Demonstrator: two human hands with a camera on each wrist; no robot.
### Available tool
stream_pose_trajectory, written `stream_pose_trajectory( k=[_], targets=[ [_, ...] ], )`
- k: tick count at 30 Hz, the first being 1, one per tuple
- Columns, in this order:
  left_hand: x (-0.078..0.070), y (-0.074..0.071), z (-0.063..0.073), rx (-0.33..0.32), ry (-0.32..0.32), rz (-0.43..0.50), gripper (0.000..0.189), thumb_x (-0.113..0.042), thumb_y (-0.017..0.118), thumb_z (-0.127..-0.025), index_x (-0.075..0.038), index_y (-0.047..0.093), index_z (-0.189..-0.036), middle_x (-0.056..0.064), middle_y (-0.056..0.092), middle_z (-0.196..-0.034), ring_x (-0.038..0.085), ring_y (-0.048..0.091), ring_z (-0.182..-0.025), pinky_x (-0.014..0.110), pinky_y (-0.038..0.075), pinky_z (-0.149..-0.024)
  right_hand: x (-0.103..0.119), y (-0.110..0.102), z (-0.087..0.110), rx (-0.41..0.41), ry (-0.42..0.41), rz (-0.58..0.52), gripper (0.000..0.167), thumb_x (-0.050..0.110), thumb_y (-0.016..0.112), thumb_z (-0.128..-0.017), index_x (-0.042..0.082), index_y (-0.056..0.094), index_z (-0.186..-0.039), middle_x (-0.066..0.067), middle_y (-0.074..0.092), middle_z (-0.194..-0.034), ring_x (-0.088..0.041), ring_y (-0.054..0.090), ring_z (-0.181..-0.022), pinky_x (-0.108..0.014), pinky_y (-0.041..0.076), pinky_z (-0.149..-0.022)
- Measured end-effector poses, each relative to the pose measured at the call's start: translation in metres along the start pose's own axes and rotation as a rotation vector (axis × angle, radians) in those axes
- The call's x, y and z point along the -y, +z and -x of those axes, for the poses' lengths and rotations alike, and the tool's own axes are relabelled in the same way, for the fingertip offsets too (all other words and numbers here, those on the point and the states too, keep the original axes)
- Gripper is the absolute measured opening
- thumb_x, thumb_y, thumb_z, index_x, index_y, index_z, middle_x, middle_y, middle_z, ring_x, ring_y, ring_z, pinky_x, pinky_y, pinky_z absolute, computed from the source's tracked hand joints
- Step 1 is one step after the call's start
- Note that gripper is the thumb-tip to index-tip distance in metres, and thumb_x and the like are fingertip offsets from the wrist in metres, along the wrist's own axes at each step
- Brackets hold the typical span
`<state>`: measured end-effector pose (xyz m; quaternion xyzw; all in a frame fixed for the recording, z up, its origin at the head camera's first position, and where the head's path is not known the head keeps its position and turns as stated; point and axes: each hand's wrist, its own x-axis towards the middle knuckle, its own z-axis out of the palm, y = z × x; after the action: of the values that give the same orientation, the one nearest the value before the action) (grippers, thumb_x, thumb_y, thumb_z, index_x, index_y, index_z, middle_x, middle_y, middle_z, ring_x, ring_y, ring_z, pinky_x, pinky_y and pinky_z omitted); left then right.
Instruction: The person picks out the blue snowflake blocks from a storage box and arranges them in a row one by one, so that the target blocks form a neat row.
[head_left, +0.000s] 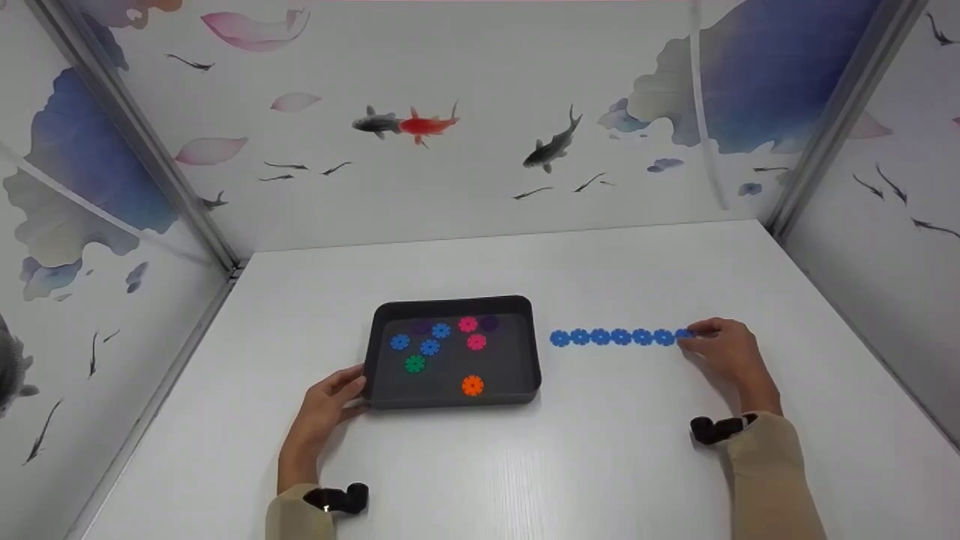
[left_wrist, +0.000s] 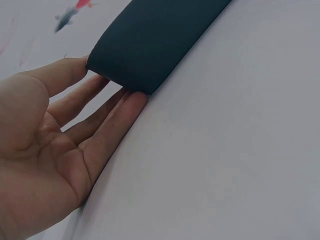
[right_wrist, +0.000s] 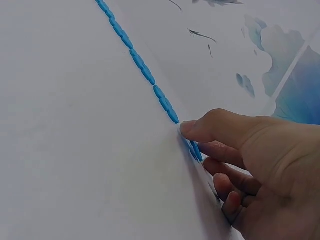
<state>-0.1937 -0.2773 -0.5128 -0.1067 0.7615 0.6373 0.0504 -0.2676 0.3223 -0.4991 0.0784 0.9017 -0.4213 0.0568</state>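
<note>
Toward the right of the head view, my right hand (head_left: 724,349) pinches the right end of a straight chain of blue interlocking flower-shaped discs (head_left: 600,337). Seen from the right wrist, the chain (right_wrist: 137,60) runs away in a line from the thumb and fingertips; part of its end piece is hidden behind them. My left hand (head_left: 328,397) rests its fingertips against the left side of a dark grey tray (head_left: 454,401). In the left wrist view the thumb is at the upper edge of the tray wall (left_wrist: 145,45), and the other fingers, fairly straight, reach its lower edge.
Inside the tray lie loose discs, several of them blue (head_left: 430,347), with pink (head_left: 476,342), dark purple (head_left: 489,323), green (head_left: 415,364) and orange (head_left: 472,385) ones. White table (head_left: 465,465) surrounds tray and chain. Printed panels (head_left: 480,75) wall in the back and both sides.
</note>
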Motion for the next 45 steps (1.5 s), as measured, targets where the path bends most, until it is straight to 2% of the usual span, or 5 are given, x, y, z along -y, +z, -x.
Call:
stream_pose_trajectory(
  k=[20, 27, 35, 41, 45],
  targets=[
    [-0.001, 0.001, 0.003, -0.008, 0.005, 0.018, 0.048, -0.023, 0.061, -0.101, -0.003, 0.052, -0.144, 0.022, 0.054, -0.145, 0.031, 0.057, -0.130, 0.039, 0.056, -0.103, 0.000, -0.003, -0.005, 0.032, 0.045, 0.010, 0.060, 0.039, 0.065, -0.096, 0.002, 0.051, -0.141, -0.028, 0.048, -0.146, -0.047, 0.043, -0.136, -0.061, 0.036, -0.117],
    [-0.001, 0.001, 0.003, -0.002, 0.007, 0.014, 0.047, -0.022, 0.060, -0.102, -0.004, 0.052, -0.144, 0.020, 0.054, -0.146, 0.033, 0.055, -0.132, 0.039, 0.056, -0.103, 0.015, -0.007, -0.002, -0.058, 0.028, -0.076, 0.067, 0.050, 0.063, -0.095, 0.004, 0.052, -0.142, -0.027, 0.045, -0.147, -0.043, 0.045, -0.132, -0.054, 0.045, -0.109],
    [0.001, 0.001, 0.002, -0.005, 0.009, 0.019, 0.048, -0.023, 0.061, -0.101, -0.003, 0.052, -0.144, 0.022, 0.054, -0.145, 0.033, 0.056, -0.131, 0.039, 0.056, -0.102, 0.048, -0.009, 0.003, -0.137, -0.076, -0.156, 0.067, 0.056, 0.064, -0.093, 0.008, 0.056, -0.140, -0.017, 0.055, -0.140, -0.022, 0.054, -0.115, -0.014, 0.047, -0.084],
    [0.000, 0.001, 0.001, 0.000, 0.006, 0.017, 0.048, -0.024, 0.061, -0.101, -0.005, 0.052, -0.144, 0.020, 0.054, -0.146, 0.033, 0.055, -0.133, 0.039, 0.055, -0.104, 0.075, -0.004, 0.011, -0.116, -0.193, -0.212, 0.062, 0.053, 0.063, -0.094, 0.007, 0.058, -0.137, -0.012, 0.059, -0.132, -0.001, 0.060, -0.097, -0.008, 0.052, -0.081],
    [0.000, 0.000, 0.001, 0.004, 0.003, 0.019, 0.048, -0.023, 0.060, -0.102, -0.005, 0.051, -0.145, 0.021, 0.052, -0.148, 0.034, 0.053, -0.135, 0.040, 0.055, -0.105, 0.091, 0.004, 0.017, -0.095, -0.280, -0.225, 0.056, 0.049, 0.064, -0.095, 0.007, 0.061, -0.133, -0.006, 0.062, -0.122, -0.002, 0.061, -0.095, -0.008, 0.053, -0.081]
  ],
)
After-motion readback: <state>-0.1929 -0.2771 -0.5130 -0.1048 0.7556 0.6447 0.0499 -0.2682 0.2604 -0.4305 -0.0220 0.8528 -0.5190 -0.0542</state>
